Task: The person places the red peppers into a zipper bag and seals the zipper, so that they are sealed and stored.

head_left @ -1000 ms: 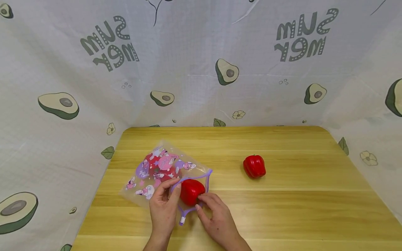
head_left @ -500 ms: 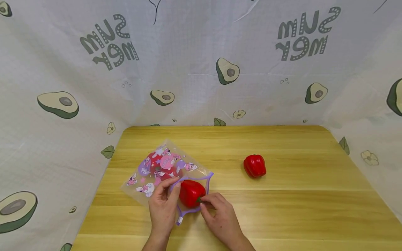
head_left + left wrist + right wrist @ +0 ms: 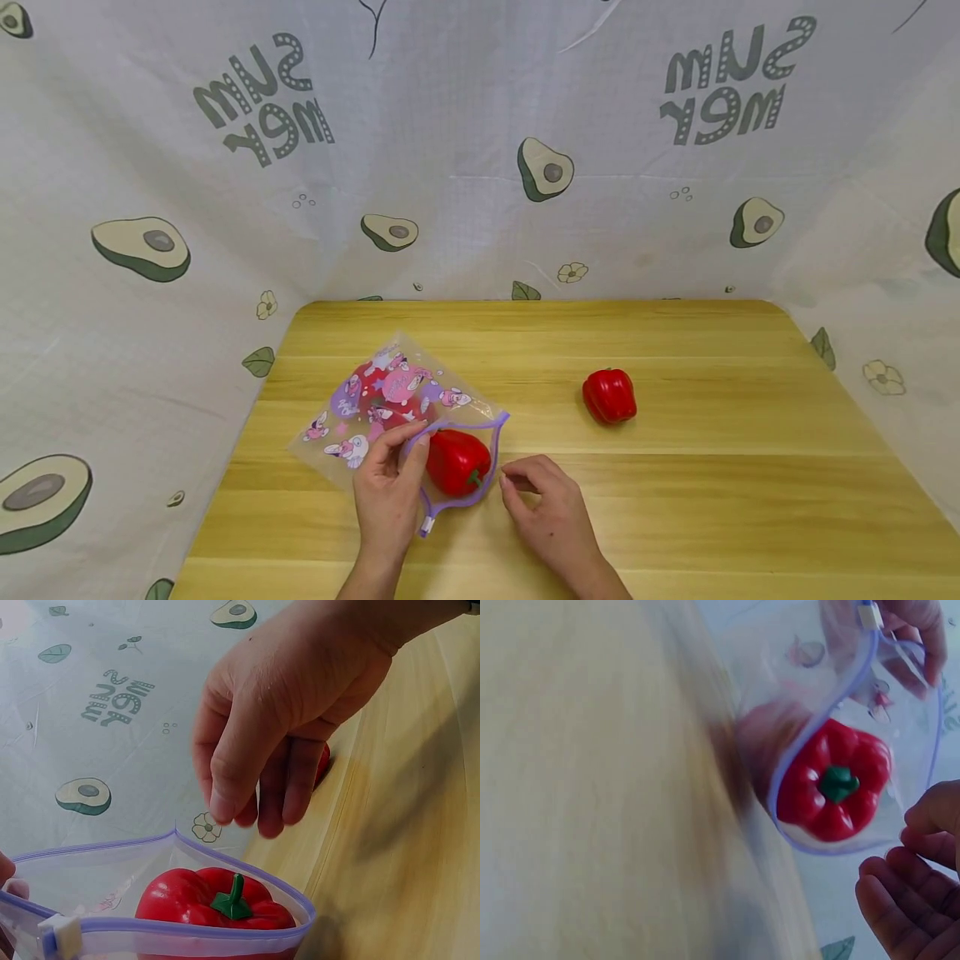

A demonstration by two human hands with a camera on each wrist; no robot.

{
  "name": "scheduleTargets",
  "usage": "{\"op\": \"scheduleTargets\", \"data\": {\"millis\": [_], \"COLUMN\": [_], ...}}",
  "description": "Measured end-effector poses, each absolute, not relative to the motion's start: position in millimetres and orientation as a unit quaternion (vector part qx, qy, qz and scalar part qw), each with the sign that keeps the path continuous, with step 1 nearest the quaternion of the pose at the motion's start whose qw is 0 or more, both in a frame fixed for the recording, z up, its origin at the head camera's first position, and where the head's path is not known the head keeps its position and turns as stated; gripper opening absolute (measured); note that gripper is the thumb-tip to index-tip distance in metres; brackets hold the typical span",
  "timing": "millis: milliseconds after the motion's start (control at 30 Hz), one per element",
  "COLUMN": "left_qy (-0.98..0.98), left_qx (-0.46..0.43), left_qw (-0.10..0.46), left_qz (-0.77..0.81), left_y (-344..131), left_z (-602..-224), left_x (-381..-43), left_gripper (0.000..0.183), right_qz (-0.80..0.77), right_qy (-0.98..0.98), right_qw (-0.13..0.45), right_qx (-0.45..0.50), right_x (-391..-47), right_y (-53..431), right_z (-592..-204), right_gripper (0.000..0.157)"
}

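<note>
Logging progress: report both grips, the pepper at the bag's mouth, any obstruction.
Left grip pinches bag at rim. Right grip empty, close beside. Pepper inside open mouth, stem outward. No obstruction visible.

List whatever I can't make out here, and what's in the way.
- Head: the number and full shapes of the red contents deep in the bag, behind its printed plastic.
- Left wrist: most of the left hand, cut off by the left edge; most of the loose pepper, behind the right hand.
- Right wrist: the table, its detail lost to blur.
</note>
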State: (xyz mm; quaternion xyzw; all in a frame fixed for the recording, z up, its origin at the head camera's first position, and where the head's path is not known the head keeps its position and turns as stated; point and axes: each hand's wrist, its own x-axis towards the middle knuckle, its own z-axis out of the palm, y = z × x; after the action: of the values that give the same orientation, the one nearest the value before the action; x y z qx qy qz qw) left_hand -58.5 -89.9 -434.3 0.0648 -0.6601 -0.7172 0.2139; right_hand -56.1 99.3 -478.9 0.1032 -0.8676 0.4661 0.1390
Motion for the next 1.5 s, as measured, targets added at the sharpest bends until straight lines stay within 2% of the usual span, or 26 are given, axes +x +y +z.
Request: {"op": "scheduleTargets", "data": {"millis": [267,433,767,1033,1300,1500], "left_qy": [-0.658,-0.655,-0.655,-0.655,-0.653,-0.654], "left_qx": [0.068,0.065,0.056,0.074,0.065,0.070], "left_qw": [0.213,0.215,0.222,0.217,0.218,0.207], "left_qz": [-0.719,-0.722,-0.720,-0.720,-0.722,-0.724], "left_y": [-91,-91,-91,-91,-91,-91], "left_z": [-434,-434,-436,-436,-436,-436], "left_x": [-58,-58,-58,-58,-58,-59], "left_gripper": [0.018,0.019,0.019,0.018,0.018,0.019], "right_qz": [0.412,0.399,0.377,0.382,0.368,0.361], "right_qy": [-0.891,-0.898,-0.900,-0.909,-0.923,-0.927], "right_qw": [0.182,0.184,0.213,0.118,0.046,0.015], "right_qx": [0.058,0.005,-0.046,-0.116,-0.105,-0.100], "right_x": [-67,-74,-95,-113,-137,-152], "right_y": [125,144,181,203,220,224], "right_z": [-472,-467,-464,-454,-456,-460], "right_gripper": [0.016,0.015,0.027,0.051,0.077,0.087]}}
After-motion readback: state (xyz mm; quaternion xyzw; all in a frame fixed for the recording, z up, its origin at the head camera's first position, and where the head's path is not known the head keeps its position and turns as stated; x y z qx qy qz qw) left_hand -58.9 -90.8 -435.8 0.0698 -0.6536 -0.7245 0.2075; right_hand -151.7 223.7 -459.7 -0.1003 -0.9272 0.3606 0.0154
